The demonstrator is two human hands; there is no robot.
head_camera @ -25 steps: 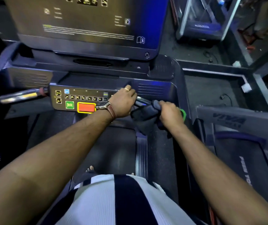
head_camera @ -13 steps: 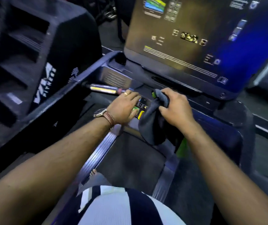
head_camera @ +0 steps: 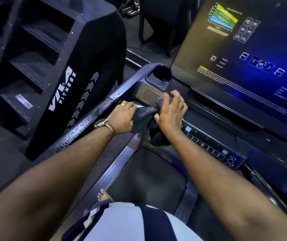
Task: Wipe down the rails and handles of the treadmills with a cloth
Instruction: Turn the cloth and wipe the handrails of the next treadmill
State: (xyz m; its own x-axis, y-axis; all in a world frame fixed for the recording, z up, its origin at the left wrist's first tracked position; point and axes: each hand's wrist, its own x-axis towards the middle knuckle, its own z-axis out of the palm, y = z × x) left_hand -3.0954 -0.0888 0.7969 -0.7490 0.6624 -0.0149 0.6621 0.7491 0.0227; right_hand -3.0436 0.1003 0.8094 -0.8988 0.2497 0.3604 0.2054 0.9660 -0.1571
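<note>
I stand on a treadmill facing its console. A dark grey cloth (head_camera: pixel 143 115) is draped over the left chrome handle (head_camera: pixel 136 106), which is mostly hidden beneath it. My left hand (head_camera: pixel 121 119), with a watch at the wrist, grips the cloth and handle from the left. My right hand (head_camera: pixel 170 112) presses the cloth's other end against the handle close to the console, fingers spread and curled over it. The black left side rail (head_camera: pixel 94 117) runs from the console corner back toward me.
The large screen (head_camera: pixel 243 58) rises at the right, with a button panel (head_camera: pixel 208 146) below it. A cup holder (head_camera: pixel 161 76) sits at the console's left corner. A black stair-climber machine (head_camera: pixel 52 66) stands close on the left. The belt (head_camera: pixel 148 180) lies below.
Both hands have moved left with the cloth, from the right handle past the button panel to the left handle. The cloth now lies over that handle, and my view has turned left.
</note>
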